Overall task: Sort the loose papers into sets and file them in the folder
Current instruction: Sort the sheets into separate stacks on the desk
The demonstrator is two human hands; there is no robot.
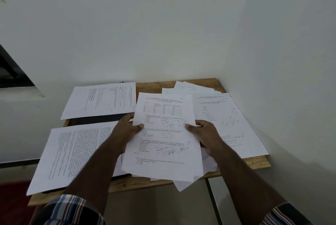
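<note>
Both my hands hold up a sheaf of printed question papers (164,134) above the middle of the small wooden table (254,164). My left hand (127,128) pinches its left edge with the thumb on top. On the right edge my right hand (205,132) grips the same way. The top sheet has a table and blue pen scribbles. A dark folder (98,118) lies under two paper sets on the left: a text-heavy sheet (72,154) near me and a sheet with a grid (101,101) farther back. More loose papers (229,121) lie spread at the right.
White walls close in behind and to the right of the table. A dark window opening (12,72) is at the far left. Papers overhang the table's front and left edges. A red surface (12,204) shows at the lower left, beside the table.
</note>
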